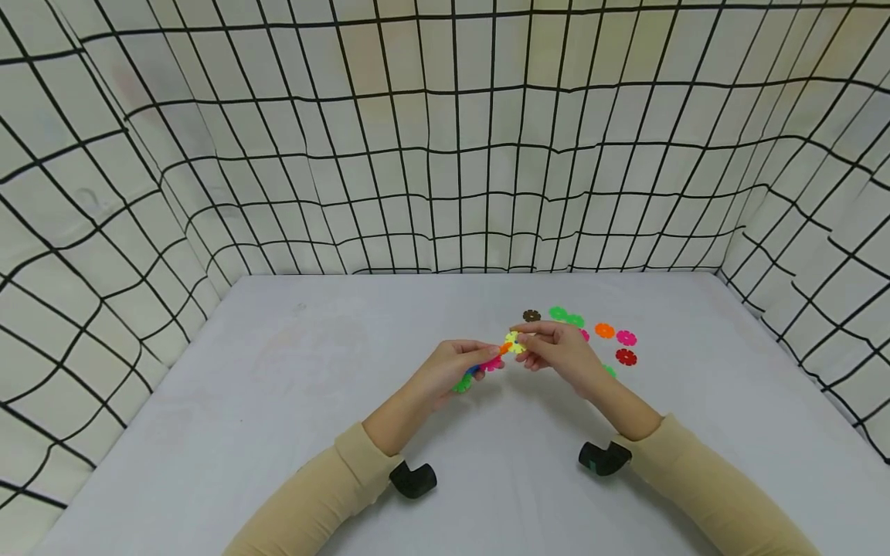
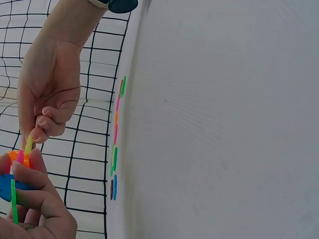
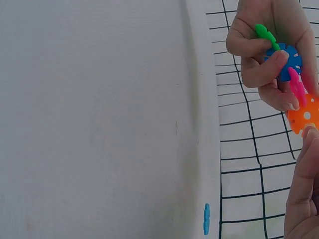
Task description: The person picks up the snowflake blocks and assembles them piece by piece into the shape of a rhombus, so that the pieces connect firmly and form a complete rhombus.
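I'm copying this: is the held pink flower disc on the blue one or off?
On: the right wrist view shows the pink flower disc slotted crosswise into the blue flower disc.

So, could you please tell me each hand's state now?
Left hand: closed, holding linked green, blue, pink and orange discs.
Right hand: closed, pinching a yellow disc.

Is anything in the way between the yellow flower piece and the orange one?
Nothing visible. The right hand holds the yellow piece right by the orange piece at the end of the chain in the left hand. Loose pieces lie aside, on the table.
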Motion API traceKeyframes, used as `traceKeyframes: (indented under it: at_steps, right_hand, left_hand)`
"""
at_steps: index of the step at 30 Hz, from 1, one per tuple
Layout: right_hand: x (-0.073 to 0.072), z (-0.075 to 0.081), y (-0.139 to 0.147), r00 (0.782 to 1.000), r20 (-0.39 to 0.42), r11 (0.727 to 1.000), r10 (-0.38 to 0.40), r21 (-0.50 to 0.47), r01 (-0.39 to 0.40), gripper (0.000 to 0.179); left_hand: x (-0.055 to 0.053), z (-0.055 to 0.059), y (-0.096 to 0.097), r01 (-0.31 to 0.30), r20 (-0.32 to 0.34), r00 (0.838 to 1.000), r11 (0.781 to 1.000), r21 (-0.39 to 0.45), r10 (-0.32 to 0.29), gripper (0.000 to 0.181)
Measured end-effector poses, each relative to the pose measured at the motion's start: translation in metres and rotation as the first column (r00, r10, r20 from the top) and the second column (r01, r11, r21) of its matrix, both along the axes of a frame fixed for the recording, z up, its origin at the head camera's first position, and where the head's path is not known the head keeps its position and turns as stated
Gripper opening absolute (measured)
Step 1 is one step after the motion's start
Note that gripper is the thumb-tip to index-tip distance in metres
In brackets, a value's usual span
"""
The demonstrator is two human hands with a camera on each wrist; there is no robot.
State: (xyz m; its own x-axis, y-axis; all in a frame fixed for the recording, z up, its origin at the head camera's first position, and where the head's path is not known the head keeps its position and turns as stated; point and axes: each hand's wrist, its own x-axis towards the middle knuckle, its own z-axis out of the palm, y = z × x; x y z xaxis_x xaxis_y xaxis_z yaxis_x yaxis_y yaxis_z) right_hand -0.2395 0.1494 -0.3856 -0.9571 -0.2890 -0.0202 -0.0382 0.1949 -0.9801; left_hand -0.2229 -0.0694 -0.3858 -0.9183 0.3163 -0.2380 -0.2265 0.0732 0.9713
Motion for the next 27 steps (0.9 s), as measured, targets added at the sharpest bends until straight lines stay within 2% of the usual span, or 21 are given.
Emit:
traceKeyframes:
  at_steps: [9, 19, 24, 27]
  right_hand:
    - [-0.0002, 0.0019, 0.0004, 0.999, -0.020, 0.999, 0.031, 0.008, -0.031, 0.034]
    - [-0.0034, 0.0015, 0.0041, 1.000, 0.007, 1.000, 0.006, 0.027, -0.006, 0.035]
    - [-0.0024, 0.0018, 0.0030, 0.999, -0.017, 0.998, 0.047, 0.035, -0.047, 0.034]
    - [-0.0029, 0.0022, 0.0029, 0.996, -0.032, 0.996, 0.080, 0.051, -0.078, 0.036]
  left_hand:
    - [-0.0022, -0.0024, 0.0008, 0.083, 0.067, 0.994, 0.994, 0.065, -0.087, 0.050]
    - [-0.0023, -0.0021, -0.0005, 0.094, 0.065, 0.993, 0.994, 0.054, -0.098, 0.049]
    - [-0.0033, -0.0016, 0.0003, 0.158, 0.067, 0.984, 0.985, 0.066, -0.162, 0.050]
    - [-0.0032, -0.0008, 0.0012, 0.172, 0.072, 0.982, 0.982, 0.073, -0.177, 0.049]
